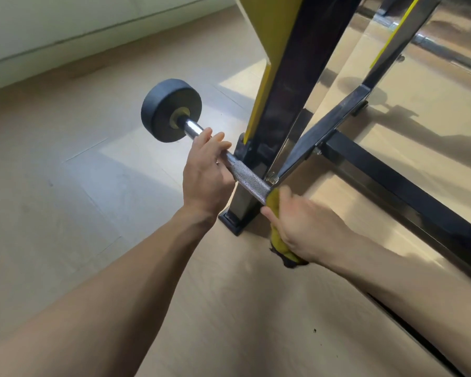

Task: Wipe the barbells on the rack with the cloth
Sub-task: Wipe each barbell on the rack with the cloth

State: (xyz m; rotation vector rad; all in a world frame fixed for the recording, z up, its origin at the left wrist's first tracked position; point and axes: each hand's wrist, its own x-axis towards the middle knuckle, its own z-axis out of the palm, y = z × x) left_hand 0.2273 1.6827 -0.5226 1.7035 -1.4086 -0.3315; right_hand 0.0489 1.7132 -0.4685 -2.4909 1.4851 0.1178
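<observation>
A barbell (pixel 249 179) with a chrome knurled bar and a black round weight (pixel 170 110) at its far end lies across the low part of a black and yellow rack (pixel 280 85). My left hand (pixel 206 175) grips the smooth part of the bar just past the weight. My right hand (pixel 307 228) holds a yellow cloth (pixel 279 239) wrapped around the bar nearer to me, beside the rack's upright. The bar's near end is hidden under the cloth and hand.
The rack's black foot (pixel 235 223) and a long black base beam (pixel 408 183) rest on a light wooden floor (pixel 79 186). A pale wall base (pixel 65 31) runs along the far left. A second rack leg (pixel 403 42) and a bar lie at the upper right.
</observation>
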